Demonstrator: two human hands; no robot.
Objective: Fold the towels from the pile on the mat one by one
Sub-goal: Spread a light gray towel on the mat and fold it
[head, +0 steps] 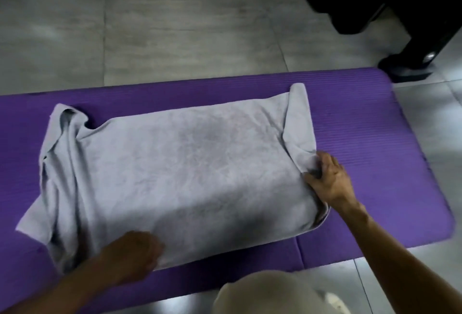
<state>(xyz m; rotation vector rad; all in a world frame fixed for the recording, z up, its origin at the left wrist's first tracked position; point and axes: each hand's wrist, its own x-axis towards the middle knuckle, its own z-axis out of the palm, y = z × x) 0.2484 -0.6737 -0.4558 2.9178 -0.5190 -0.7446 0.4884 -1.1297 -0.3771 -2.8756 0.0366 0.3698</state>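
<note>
- The grey towel [175, 178] lies spread on the purple mat [375, 118], its left end bunched.
- The right hand [327, 181] pinches the towel's right edge, fingers curled into the cloth.
- The left hand [135, 251] rests at the near edge; blur hides its fingers, so its grip is unclear.
- Step in hand: probably straightening before a fold; next, the rumpled left end needs flattening.

Person, head-camera view. 2 bare forearms in view, no sleeves reaching the visible part of either arm. Left hand [133, 255]: no glove; blurred, so rings or marks cannot be told. Right hand [330, 181]: no glove, no ring or bracelet visible; wrist bare, no watch. Lower edge of view: 1 rounded area of pale beige garment fabric [270, 293], plain, no visible pattern; garment type cannot be told.
</note>
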